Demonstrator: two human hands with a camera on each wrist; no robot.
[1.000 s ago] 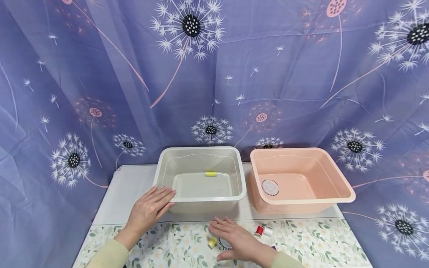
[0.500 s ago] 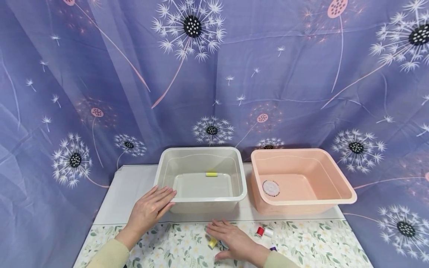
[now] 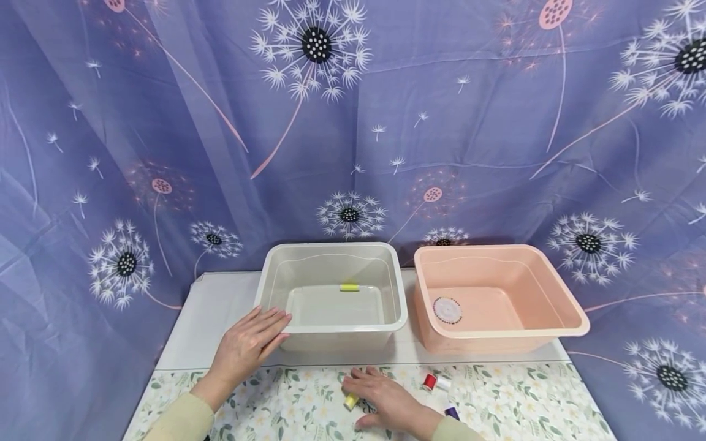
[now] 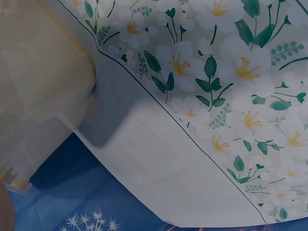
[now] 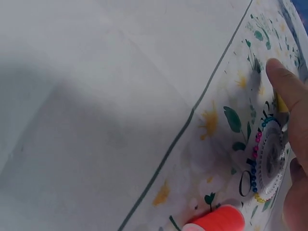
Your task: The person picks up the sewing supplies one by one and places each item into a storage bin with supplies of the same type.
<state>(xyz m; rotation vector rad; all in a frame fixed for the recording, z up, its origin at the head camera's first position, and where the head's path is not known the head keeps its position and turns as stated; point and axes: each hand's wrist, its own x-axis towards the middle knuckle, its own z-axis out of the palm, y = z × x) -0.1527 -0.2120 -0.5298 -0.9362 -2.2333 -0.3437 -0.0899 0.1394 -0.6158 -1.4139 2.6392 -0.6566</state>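
My left hand rests with straight fingers on the near left rim corner of the grey basin. A yellow thread spool lies inside that basin. Low over the floral cloth, my right hand has its fingers stretched forward and its thumb apart. Beside its fingertips is another yellow spool. The right wrist view shows a wheel of bead-headed pins on the cloth, between finger and thumb; in the head view the hand hides it. A red spool and a white spool lie to the right.
A pink basin stands to the right of the grey one, with a pin wheel inside. Near the right wrist lies a purple spool. A blue dandelion-print curtain hangs behind the table.
My right hand has drawn slightly back towards me and lowered over the pin wheel, which it covers more now. The purple spool shows more clearly. My left hand has stayed on the basin.
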